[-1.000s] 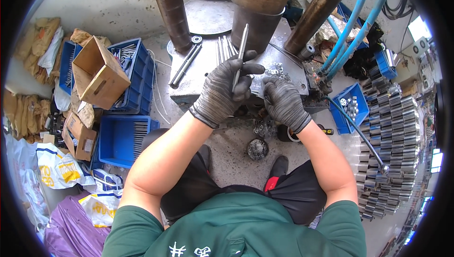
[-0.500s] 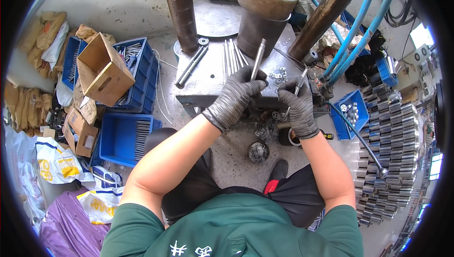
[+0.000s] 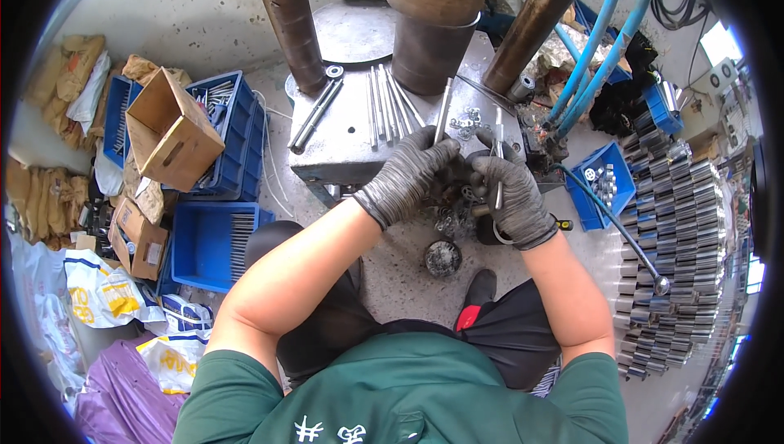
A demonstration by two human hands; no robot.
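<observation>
My left hand (image 3: 415, 173), in a dark grey glove, is closed around a bright metal rod (image 3: 444, 108) that points up and away over the press table's front edge. Beside it my right hand (image 3: 516, 199), gloved alike, grips a slim metal tool (image 3: 499, 138) held nearly upright; its exact kind I cannot make out. Just beyond both hands, small metal rings (image 3: 469, 121) lie on the steel table (image 3: 347, 150). Several bare rods (image 3: 390, 105) lie left of the rings. Farther left rest two darker rods (image 3: 317, 113) with a round ring (image 3: 333, 72) at their far end.
A heavy steel cylinder (image 3: 431, 44) stands on the table between two thick columns (image 3: 287, 19). Blue bins (image 3: 200, 244) and a cardboard box (image 3: 174, 138) are at left. On the right are a blue bin of parts (image 3: 602, 187) and stacked metal tubes (image 3: 674, 256). A round pot (image 3: 443, 259) sits below.
The slim tool in my right hand has swung from slanted to nearly upright. My left hand and its rod have dropped slightly, nearer the table's front edge. The whole view has shifted a little.
</observation>
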